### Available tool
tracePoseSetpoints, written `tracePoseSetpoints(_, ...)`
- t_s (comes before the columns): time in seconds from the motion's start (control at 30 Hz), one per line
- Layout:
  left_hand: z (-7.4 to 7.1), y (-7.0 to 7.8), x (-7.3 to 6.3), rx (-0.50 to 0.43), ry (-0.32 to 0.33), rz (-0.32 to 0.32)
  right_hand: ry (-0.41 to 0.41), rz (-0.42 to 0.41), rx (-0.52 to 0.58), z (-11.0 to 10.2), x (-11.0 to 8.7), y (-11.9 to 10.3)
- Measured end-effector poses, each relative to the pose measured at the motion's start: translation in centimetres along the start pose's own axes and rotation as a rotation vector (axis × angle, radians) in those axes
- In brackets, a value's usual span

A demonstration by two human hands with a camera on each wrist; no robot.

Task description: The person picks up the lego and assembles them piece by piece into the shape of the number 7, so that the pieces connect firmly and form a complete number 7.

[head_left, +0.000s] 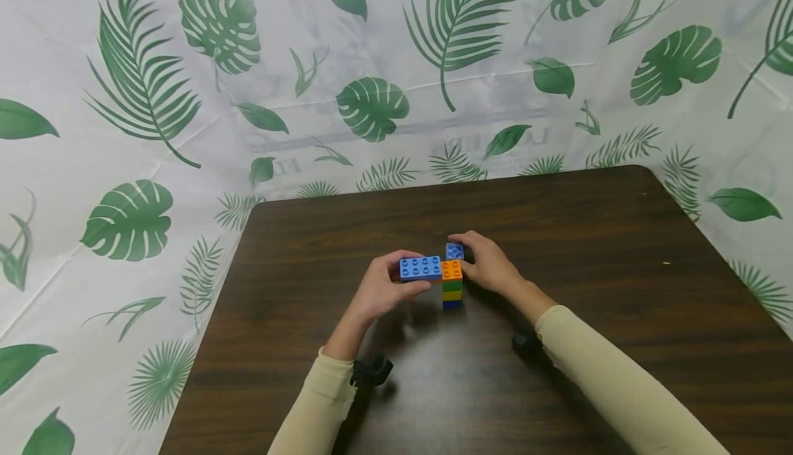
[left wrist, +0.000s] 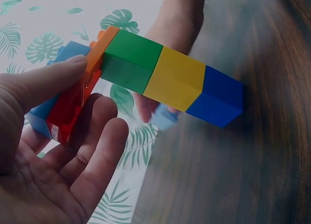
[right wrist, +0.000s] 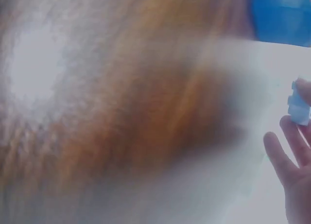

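My left hand [head_left: 379, 290] grips a long blue toy brick [head_left: 420, 268], thumb in front and fingers behind. Under it sits a red brick [left wrist: 70, 107]. Both adjoin the orange brick [head_left: 451, 270] topping a small tower, with a green brick [left wrist: 133, 59], a yellow brick [left wrist: 175, 78] and a dark blue brick [left wrist: 216, 95] below, the dark blue one lowest. Just behind the tower, my right hand [head_left: 489, 262] pinches a small blue brick [head_left: 455, 251] between thumb and fingers. That brick is blurred in the left wrist view, partly hidden by the tower.
The brown wooden table [head_left: 588, 248] runs under both arms. A white leaf-print sheet [head_left: 297, 62] hangs behind it. Dark wrist devices [head_left: 372, 371] sit at both sleeve cuffs. The right wrist view is mostly blurred, with a blue shape [right wrist: 284, 15] at its upper right.
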State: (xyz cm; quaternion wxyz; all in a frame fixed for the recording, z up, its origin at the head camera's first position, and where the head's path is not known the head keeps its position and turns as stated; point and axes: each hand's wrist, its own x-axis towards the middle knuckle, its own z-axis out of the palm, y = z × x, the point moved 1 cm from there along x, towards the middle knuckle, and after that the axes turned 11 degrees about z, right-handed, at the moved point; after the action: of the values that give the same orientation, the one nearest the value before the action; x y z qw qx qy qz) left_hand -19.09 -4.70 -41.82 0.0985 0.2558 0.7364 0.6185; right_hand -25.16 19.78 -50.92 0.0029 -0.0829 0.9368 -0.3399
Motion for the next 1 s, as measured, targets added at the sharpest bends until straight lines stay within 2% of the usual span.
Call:
tracePoseSetpoints(0.13,0.0,-0.1,0.0,0.009,0.001,-0.004,0.023,-0.027,0.037,-1.1,-0.6,-0.8)
tracePoseSetpoints(0.23,-0.1,-0.1,0.0,0.008,-0.001,-0.005,0.071,-0.047,0.059,-2.2,-1.2,-1.6)
tracePoseSetpoints(0.37,-0.1,-1.7,0.4,0.001,0.004,0.002,0.154,-0.078,0.143,-3.9,-2.1,-2.8)
tracePoseSetpoints(0.47,-0.1,-3.2,0.7,0.001,0.015,0.004,0.176,-0.108,0.236,-5.2,-2.8,-3.6)
tracePoseSetpoints(0.57,-0.1,-3.7,0.7,0.004,0.022,0.014,0.138,-0.122,0.317,-6.2,-3.6,-4.2)
tracePoseSetpoints(0.73,-0.1,-3.7,0.7,0.01,0.021,0.036,0.035,-0.128,0.364,-6.7,-5.2,-5.1)
tracePoseSetpoints(0.87,-0.1,-3.6,0.7,0.023,0.024,0.037,-0.014,-0.194,0.364,-6.2,-5.8,-5.5)
tracePoseSetpoints(1.0,0.0,-3.5,0.7,0.016,0.024,0.037,-0.029,-0.264,0.357,-5.7,-5.9,-5.7)
